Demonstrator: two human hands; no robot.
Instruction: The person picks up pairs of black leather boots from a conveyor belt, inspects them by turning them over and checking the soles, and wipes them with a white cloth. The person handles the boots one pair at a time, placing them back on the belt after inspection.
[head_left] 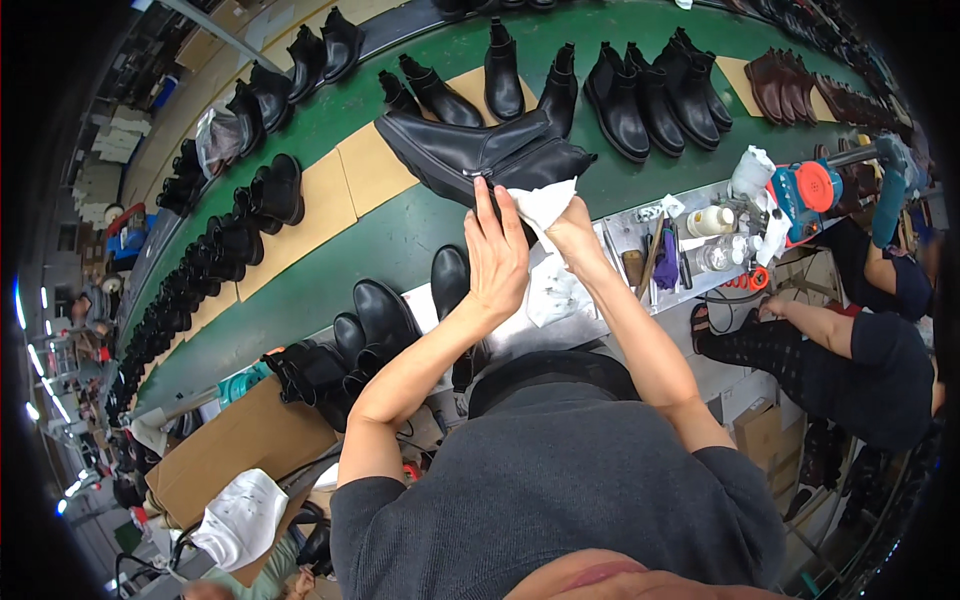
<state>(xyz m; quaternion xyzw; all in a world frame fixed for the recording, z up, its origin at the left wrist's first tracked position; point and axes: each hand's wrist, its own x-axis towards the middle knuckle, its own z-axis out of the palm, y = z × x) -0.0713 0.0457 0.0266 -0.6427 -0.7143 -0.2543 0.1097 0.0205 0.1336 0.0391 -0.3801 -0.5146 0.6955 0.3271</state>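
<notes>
A black leather ankle boot with a side zipper (pixel 435 145) lies on its side in front of me. My left hand (pixel 493 255) has its fingers stretched out together, the tips resting at the boot's near edge by the zipper pull; it grips nothing. A crumpled white cloth (pixel 541 204) is pinched in my right hand (pixel 573 232), close against the boot's shaft. Another white cloth (pixel 557 292) rests on the metal ledge below my right wrist. Just left of my left forearm stand several black boots (pixel 383 315).
A green work surface (pixel 620 190) carries tan cardboard sheets (pixel 310 205) and rows of black and brown boots (pixel 775 85). To the right, the ledge holds a white bottle (pixel 711 221), hand tools (pixel 655 255) and a blue-red machine (pixel 805 195). Another person (pixel 850 370) sits at the right.
</notes>
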